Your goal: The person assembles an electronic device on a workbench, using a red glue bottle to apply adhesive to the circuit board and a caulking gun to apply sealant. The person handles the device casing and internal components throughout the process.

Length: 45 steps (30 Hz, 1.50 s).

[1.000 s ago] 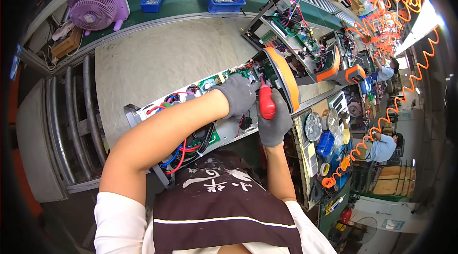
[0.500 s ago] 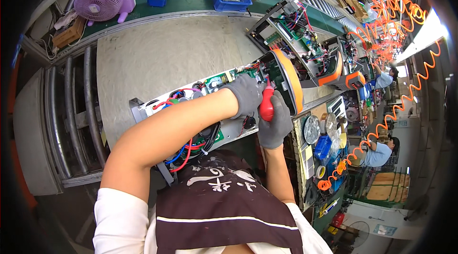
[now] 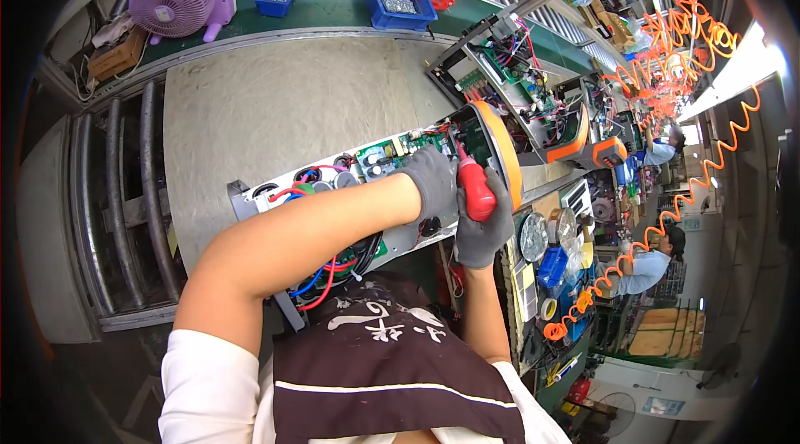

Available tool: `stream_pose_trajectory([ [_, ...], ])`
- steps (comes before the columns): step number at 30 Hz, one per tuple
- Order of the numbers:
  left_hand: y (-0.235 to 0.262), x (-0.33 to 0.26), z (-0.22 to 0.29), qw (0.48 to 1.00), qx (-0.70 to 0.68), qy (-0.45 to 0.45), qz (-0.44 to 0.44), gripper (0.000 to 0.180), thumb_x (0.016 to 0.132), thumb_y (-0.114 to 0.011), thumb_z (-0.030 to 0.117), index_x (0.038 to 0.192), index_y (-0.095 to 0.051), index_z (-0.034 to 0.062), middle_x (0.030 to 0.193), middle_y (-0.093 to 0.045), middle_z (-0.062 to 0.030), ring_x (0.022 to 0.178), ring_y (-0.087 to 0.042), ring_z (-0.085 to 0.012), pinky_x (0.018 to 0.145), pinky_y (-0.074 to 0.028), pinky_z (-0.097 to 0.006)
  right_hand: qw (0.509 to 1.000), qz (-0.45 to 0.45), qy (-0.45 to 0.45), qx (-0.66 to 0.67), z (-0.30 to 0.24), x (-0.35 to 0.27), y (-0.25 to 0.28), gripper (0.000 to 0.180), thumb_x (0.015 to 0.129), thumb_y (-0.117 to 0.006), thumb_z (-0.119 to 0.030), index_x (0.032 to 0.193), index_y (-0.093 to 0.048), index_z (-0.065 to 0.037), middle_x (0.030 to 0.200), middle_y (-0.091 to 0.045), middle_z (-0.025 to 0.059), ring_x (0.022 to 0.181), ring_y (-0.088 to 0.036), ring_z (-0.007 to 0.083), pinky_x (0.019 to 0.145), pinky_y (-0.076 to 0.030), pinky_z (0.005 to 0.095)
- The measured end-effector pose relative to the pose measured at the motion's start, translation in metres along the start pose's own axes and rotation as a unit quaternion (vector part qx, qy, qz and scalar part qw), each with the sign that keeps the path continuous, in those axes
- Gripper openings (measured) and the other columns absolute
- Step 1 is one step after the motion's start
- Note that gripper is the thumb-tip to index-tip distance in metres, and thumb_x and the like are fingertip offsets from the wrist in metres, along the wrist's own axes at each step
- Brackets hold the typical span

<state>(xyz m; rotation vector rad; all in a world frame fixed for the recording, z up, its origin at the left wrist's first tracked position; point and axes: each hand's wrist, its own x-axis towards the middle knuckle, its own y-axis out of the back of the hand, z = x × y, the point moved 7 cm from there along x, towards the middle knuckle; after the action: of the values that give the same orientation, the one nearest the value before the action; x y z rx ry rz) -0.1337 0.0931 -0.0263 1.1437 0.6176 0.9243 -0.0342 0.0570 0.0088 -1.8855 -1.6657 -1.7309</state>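
A red squeeze bottle [image 3: 475,191] with a tapered nozzle is gripped in my right hand [image 3: 483,231], which wears a grey glove. Its tip points away from me, into the open end of an electronic unit beside the orange-edged panel [image 3: 506,152]. My left hand [image 3: 433,183], gloved too, rests with fingers curled over the unit, next to the nozzle; what they hold, if anything, is hidden. Green circuit boards [image 3: 383,159], round capacitors and coloured wires fill the unit's long metal chassis [image 3: 244,200]. Loose red, blue and black cables [image 3: 329,281] hang at its near side.
Beyond the bench [image 3: 267,102] stand a purple fan [image 3: 173,0] and blue bins of small metal parts [image 3: 396,15]. More open units [image 3: 517,69] are lined up at the right. Tape rolls [image 3: 533,233] lie on a side table. Orange coiled hoses [image 3: 717,162] hang there; two people work farther off.
The red bottle has tilted, showing more of its side, and my right hand has shifted slightly toward me. The left hand stays nearly in place. The whole view has shifted a little.
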Motion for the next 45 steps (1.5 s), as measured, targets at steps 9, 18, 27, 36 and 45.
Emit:
stream_pose_trajectory([
  [9,0.005,-0.006,0.010,0.997,0.063,-0.028,-0.032,0.021,0.076,-0.057,0.017,0.084,-0.072,0.0049,0.082,-0.066,-0.0103,0.076,-0.064,-0.0264,0.063,-0.047,-0.039,0.995,-0.032,0.044,-0.080,0.003,0.025,-0.019,0.046,0.072,-0.081,-0.011,0.112,-0.060,-0.005,0.105,-0.067,0.0140,0.094,-0.067,0.0282,0.081,-0.052,0.0338],
  [18,-0.009,0.004,0.011,0.993,0.066,-0.027,-0.093,0.035,0.083,-0.056,0.027,0.114,-0.062,0.0128,0.105,-0.064,-0.0038,0.093,-0.064,-0.0272,0.066,-0.049,-0.048,0.991,-0.087,0.007,-0.101,0.005,0.031,-0.026,0.049,0.068,-0.082,-0.010,0.110,-0.060,-0.004,0.105,-0.066,0.0155,0.093,-0.065,0.0336,0.081,-0.051,0.0376],
  [27,0.013,-0.010,0.014,0.992,0.082,-0.051,-0.081,0.025,0.080,-0.055,0.018,0.098,-0.071,0.0084,0.086,-0.067,-0.0061,0.081,-0.065,-0.0231,0.063,-0.048,-0.036,0.992,-0.050,0.091,-0.065,-0.006,0.026,-0.019,0.051,0.068,-0.081,-0.004,0.113,-0.056,-0.003,0.110,-0.064,0.0184,0.097,-0.065,0.0337,0.084,-0.051,0.0372],
  [36,-0.023,0.000,-0.006,0.994,-0.079,0.040,0.070,0.054,0.079,-0.054,0.011,0.129,-0.048,-0.0071,0.080,-0.064,-0.0180,0.072,-0.062,-0.0315,0.060,-0.050,-0.040,0.992,0.074,-0.084,0.053,0.016,0.003,0.031,0.048,0.075,-0.075,0.001,0.118,-0.051,0.000,0.115,-0.061,0.0190,0.107,-0.060,0.0267,0.092,-0.049,0.0365],
  [45,-0.021,-0.004,0.004,0.995,-0.006,0.003,0.100,0.052,0.079,-0.057,0.015,0.124,-0.049,-0.0096,0.084,-0.064,-0.0151,0.078,-0.063,-0.0273,0.068,-0.048,-0.037,0.995,0.022,-0.095,0.032,0.019,0.008,0.020,0.049,0.070,-0.082,-0.009,0.112,-0.058,-0.004,0.105,-0.066,0.0139,0.095,-0.065,0.0238,0.082,-0.051,0.0321],
])
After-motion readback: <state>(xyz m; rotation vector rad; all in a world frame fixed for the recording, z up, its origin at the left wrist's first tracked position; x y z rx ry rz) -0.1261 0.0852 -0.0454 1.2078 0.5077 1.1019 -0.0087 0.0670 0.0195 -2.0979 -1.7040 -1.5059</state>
